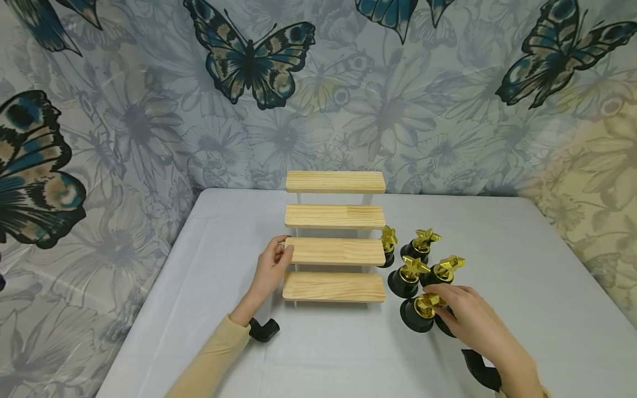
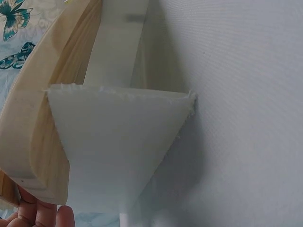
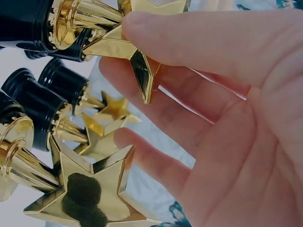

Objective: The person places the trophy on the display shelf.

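Note:
A stepped display stand (image 1: 334, 252) with light wooden boards on pale side supports stands on the white table. My left hand (image 1: 272, 266) grips the left end of its second-lowest board. In the left wrist view, fingertips (image 2: 45, 213) show at that board's rounded end. My right hand (image 1: 470, 320) is right of the stand among several star trophies, gold on black bases. Its thumb and index finger pinch the gold star (image 3: 111, 45) of one trophy (image 1: 417, 316). In the right wrist view another trophy's star (image 3: 102, 194) lies close below the fingers.
More trophies (image 1: 404, 281) stand close together along the stand's right side, one partly hidden behind a board. The table's back edge (image 1: 448, 195) meets a butterfly-patterned cloth (image 1: 318, 132). Black straps with mounts (image 1: 264, 330) sit at both wrists.

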A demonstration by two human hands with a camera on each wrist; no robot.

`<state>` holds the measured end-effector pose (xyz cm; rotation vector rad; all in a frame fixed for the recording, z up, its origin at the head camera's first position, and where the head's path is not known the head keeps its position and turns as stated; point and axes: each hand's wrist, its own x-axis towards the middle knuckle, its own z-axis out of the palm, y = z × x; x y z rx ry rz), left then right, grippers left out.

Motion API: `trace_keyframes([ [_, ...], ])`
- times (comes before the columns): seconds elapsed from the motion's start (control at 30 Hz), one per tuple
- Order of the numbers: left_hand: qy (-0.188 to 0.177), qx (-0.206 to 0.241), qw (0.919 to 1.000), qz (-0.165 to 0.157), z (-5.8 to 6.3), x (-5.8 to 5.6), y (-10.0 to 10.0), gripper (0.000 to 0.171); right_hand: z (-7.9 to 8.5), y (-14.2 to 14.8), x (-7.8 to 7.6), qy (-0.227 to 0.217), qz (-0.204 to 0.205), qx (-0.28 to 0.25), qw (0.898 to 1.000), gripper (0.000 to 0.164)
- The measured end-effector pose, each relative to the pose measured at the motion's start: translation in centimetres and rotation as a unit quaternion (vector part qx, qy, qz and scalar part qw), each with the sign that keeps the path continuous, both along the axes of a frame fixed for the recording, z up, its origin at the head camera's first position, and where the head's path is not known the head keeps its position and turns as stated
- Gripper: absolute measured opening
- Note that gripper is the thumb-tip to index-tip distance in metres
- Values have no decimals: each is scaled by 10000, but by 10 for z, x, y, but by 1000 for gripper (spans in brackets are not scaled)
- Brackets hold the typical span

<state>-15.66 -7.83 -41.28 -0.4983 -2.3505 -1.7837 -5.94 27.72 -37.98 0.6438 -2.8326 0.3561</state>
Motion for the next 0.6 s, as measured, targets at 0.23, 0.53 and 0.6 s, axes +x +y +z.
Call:
trace_keyframes([
  [0.23, -2, 34, 10000, -51, -1, -1, -1, 31, -2, 2, -3, -172, 52, -154, 9997, 39],
  [0.53, -24, 29, 10000, -59, 1, -1, 0, 31, -3, 4, -2, -485, -11, -392, 9981, 38],
  [0.6, -1, 48, 10000, -58, 0, -1, 0, 31, -3, 5, -2, -522, -4, -447, 9976, 38],
])
